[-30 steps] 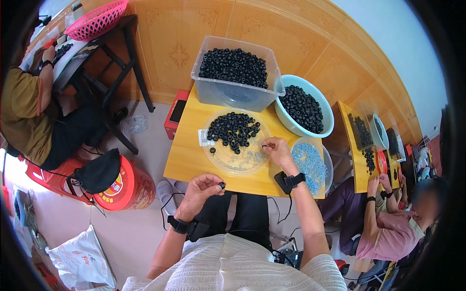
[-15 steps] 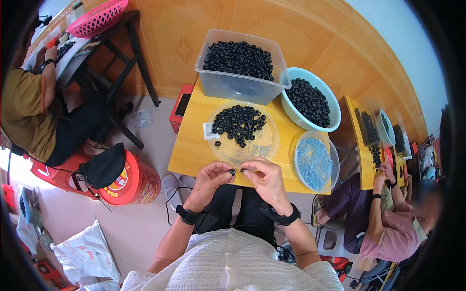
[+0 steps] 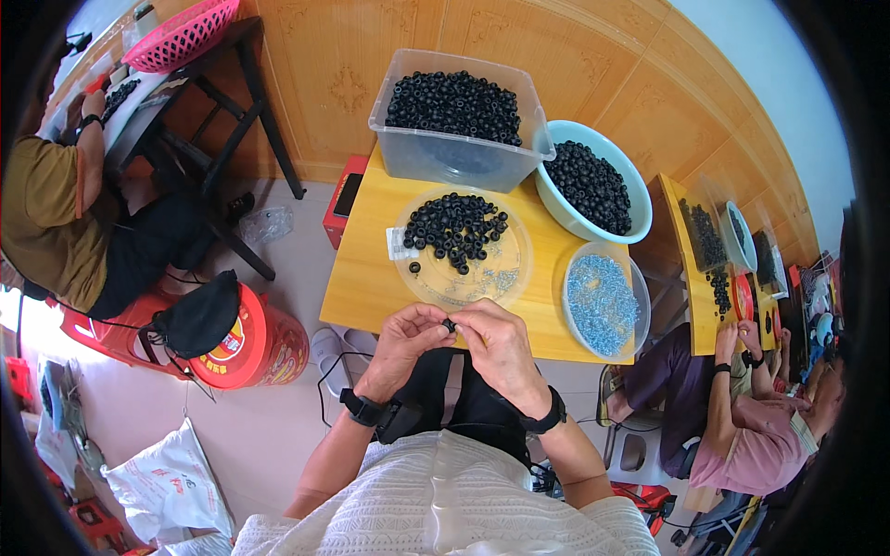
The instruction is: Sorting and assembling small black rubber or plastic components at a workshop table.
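Just off the near edge of the yellow table (image 3: pixel 371 296), my two hands meet fingertip to fingertip over my lap. My left hand (image 3: pixel 413 338) pinches a small black ring-shaped part (image 3: pixel 450 325). My right hand (image 3: pixel 496 347) is closed against the same part from the other side; its fingers hide most of what they hold. Beyond them, a round clear lid (image 3: pixel 426 285) bears a loose heap of black ring parts (image 3: pixel 454 227) and a scatter of tiny clear bits. At the right stands a round clear tub (image 3: pixel 640 320) of small bluish transparent pieces (image 3: pixel 601 301).
At the table's back are a clear plastic bin (image 3: pixel 454 165) and a light-blue basin (image 3: pixel 593 229), both full of black parts. Red buckets (image 3: pixel 269 343) stand left on the floor. Co-workers sit at the left (image 3: pixel 56 204) and right (image 3: pixel 751 445), beside other tables.
My hands have come together. The right hand's small dark piece has moved left to the ring part in my left fingers. The co-worker at right has leaned slightly.
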`<state>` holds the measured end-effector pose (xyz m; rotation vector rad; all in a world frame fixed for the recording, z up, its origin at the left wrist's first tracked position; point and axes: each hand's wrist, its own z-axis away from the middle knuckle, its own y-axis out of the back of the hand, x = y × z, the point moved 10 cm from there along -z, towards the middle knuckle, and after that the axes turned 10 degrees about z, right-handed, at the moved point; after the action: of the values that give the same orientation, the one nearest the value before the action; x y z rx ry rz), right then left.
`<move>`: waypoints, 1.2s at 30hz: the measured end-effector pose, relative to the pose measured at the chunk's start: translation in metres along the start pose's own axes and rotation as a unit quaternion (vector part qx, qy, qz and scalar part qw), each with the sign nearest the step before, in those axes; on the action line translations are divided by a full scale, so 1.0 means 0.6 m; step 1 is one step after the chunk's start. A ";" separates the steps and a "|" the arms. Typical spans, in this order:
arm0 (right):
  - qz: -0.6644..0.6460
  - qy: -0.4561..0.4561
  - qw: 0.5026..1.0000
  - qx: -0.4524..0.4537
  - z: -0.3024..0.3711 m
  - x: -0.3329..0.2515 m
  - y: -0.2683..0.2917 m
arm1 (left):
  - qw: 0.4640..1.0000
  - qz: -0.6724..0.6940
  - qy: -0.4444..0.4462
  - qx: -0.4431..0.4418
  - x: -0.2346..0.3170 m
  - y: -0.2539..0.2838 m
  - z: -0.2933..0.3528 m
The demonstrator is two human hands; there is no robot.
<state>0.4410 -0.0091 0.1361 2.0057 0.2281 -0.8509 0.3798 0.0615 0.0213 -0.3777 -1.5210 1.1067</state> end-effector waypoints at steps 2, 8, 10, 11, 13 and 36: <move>0.008 -0.010 1.000 -0.005 0.002 0.001 -0.003 | 1.000 -0.009 -0.008 -0.001 -0.001 0.001 -0.001; 0.047 -0.052 0.997 -0.022 0.004 0.015 -0.013 | 0.997 -0.066 -0.050 0.006 0.002 -0.003 -0.001; 0.052 -0.064 0.996 -0.020 0.004 0.023 -0.013 | 0.994 -0.083 -0.064 0.012 0.004 -0.006 0.001; 0.039 -0.072 0.997 -0.016 0.002 0.032 -0.011 | 0.993 -0.090 -0.077 0.012 0.008 -0.008 0.001; 0.026 -0.080 0.996 -0.012 0.000 0.039 -0.007 | 0.991 -0.095 -0.090 0.011 0.011 -0.010 0.002; -0.058 -0.106 0.988 -0.100 -0.005 0.049 -0.018 | 0.999 -0.026 -0.034 -0.005 0.008 0.001 0.005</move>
<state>0.4595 -0.0051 0.1105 1.7150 0.2974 -1.0650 0.3753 0.0644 0.0238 -0.3093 -1.5878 1.0798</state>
